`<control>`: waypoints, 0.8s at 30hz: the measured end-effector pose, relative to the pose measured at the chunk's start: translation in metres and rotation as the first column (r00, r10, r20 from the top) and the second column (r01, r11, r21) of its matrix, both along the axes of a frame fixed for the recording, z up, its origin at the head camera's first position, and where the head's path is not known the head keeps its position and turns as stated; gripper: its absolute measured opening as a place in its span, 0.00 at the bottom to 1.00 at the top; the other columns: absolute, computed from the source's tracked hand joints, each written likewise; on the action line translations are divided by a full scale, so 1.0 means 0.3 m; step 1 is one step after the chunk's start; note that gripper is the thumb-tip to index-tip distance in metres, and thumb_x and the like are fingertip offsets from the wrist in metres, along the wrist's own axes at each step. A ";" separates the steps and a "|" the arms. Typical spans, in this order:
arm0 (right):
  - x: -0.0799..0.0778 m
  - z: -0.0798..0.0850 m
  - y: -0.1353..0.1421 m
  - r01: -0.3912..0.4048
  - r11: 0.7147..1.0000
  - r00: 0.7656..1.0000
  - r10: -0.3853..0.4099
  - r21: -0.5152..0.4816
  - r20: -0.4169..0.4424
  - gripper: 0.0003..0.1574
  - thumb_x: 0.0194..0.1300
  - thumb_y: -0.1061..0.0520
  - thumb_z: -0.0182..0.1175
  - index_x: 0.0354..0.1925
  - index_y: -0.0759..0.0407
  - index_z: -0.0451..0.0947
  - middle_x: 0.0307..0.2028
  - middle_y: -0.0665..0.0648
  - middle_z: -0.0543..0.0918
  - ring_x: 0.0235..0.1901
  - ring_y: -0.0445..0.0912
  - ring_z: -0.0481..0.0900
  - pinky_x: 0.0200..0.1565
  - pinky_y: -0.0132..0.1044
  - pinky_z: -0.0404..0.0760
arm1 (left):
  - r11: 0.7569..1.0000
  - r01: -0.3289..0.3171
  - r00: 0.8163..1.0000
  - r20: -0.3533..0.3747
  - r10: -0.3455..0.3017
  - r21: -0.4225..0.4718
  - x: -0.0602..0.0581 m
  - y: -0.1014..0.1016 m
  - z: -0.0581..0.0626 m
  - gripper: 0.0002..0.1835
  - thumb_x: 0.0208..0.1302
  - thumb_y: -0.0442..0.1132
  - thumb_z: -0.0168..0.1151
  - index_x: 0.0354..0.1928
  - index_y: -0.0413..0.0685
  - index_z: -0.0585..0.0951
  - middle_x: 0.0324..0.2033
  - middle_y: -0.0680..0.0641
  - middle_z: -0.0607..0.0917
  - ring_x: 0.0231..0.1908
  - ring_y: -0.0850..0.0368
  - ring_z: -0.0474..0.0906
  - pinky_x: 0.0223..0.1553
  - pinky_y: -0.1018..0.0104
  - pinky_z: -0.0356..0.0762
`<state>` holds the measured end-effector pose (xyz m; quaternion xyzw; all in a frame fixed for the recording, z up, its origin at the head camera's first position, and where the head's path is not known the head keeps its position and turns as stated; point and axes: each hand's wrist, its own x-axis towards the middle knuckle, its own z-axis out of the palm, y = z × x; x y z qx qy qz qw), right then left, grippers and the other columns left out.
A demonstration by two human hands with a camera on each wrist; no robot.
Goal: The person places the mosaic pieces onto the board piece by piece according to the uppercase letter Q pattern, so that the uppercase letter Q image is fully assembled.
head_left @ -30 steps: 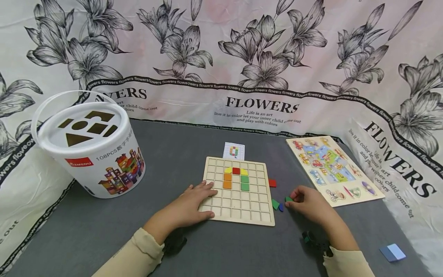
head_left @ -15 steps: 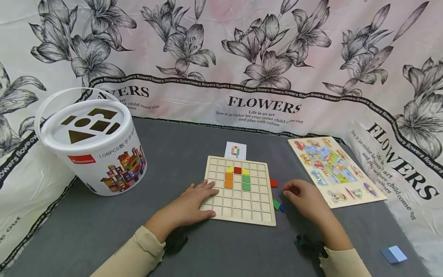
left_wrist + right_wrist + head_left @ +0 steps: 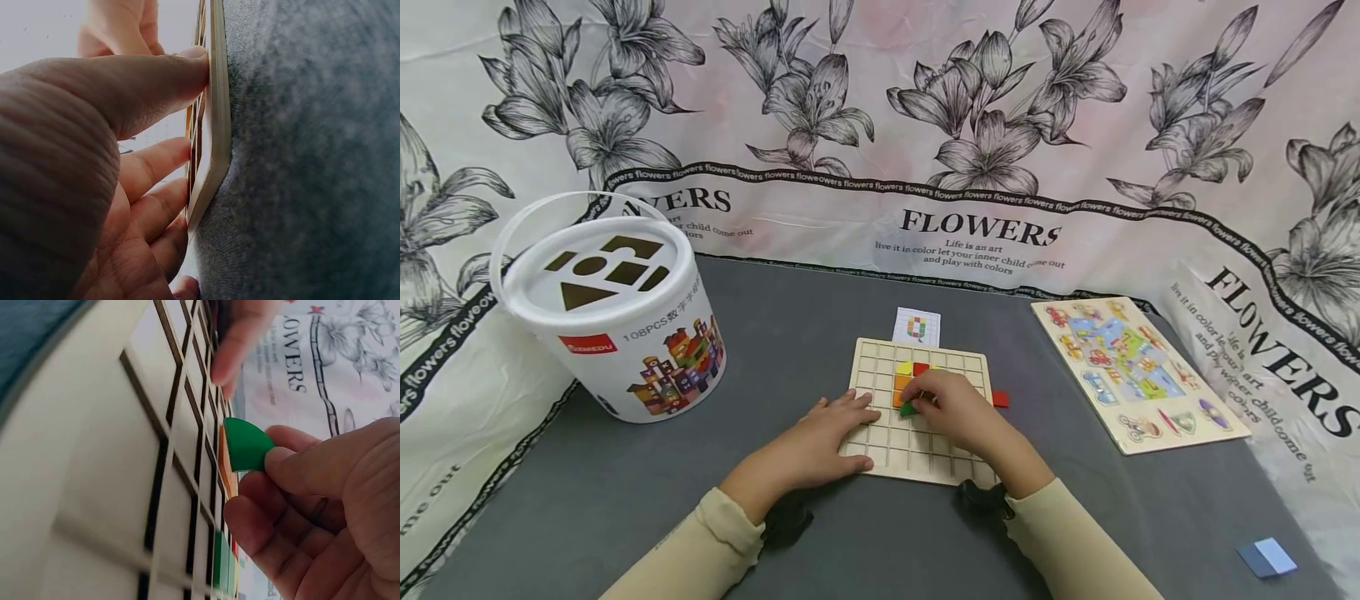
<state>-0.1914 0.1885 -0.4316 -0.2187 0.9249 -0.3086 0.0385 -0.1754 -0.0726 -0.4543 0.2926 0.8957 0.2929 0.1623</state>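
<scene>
My left hand (image 3: 820, 437) lies with its fingers spread over the left edge of a wooden grid board (image 3: 895, 458); in the left wrist view the thumb rests at the board's edge. Over the board's middle, my right hand (image 3: 962, 408) pinches a green quarter-circle tile (image 3: 247, 447) between thumb and forefinger. The tile is close over the grid, just below orange tiles (image 3: 898, 392). A red tile (image 3: 921, 368) and a yellow tile (image 3: 905, 367) sit in the row above. Green tiles (image 3: 222, 562) in the grid show in the right wrist view; the right hand hides them in the head view.
A small pattern card (image 3: 917, 325) touches the board's far edge. Red tile (image 3: 1001, 399) lies right of it. A picture puzzle board (image 3: 1138, 375) is at right, blue pieces (image 3: 1267, 557) at front right, a white bucket (image 3: 617, 333) at left.
My right hand has picked up the green tile from the table right of the board and carried it left over the grid. The left hand has stayed on the board.
</scene>
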 end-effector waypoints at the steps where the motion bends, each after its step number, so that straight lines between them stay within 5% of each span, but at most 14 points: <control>1: -0.007 0.000 -0.010 -0.017 1.000 1.000 0.017 0.006 -0.011 0.10 0.75 0.67 0.65 0.44 0.55 0.90 0.43 0.50 0.90 0.45 0.44 0.84 0.53 0.46 0.87 | 1.000 0.003 1.000 0.000 -0.003 0.003 0.001 0.001 0.000 0.35 0.72 0.46 0.74 0.78 0.52 0.76 0.84 0.44 0.66 0.87 0.43 0.53 0.85 0.33 0.47; 14: -0.033 0.000 -0.083 -0.224 0.968 0.971 0.231 0.112 -0.057 0.15 0.73 0.72 0.64 0.40 0.56 0.92 0.41 0.50 0.89 0.44 0.44 0.86 0.51 0.40 0.88 | 1.000 0.011 1.000 0.006 -0.011 0.025 0.003 -0.008 0.008 0.34 0.72 0.46 0.74 0.78 0.51 0.77 0.84 0.42 0.66 0.87 0.43 0.54 0.85 0.32 0.47; 24: -0.012 -0.006 -0.075 -0.119 0.985 0.988 0.129 0.124 -0.083 0.07 0.72 0.65 0.70 0.45 0.56 0.91 0.42 0.51 0.87 0.40 0.42 0.81 0.47 0.40 0.86 | 1.000 0.010 1.000 -0.002 -0.010 0.009 0.003 -0.006 0.004 0.34 0.72 0.45 0.74 0.78 0.50 0.76 0.84 0.42 0.67 0.87 0.43 0.53 0.85 0.32 0.48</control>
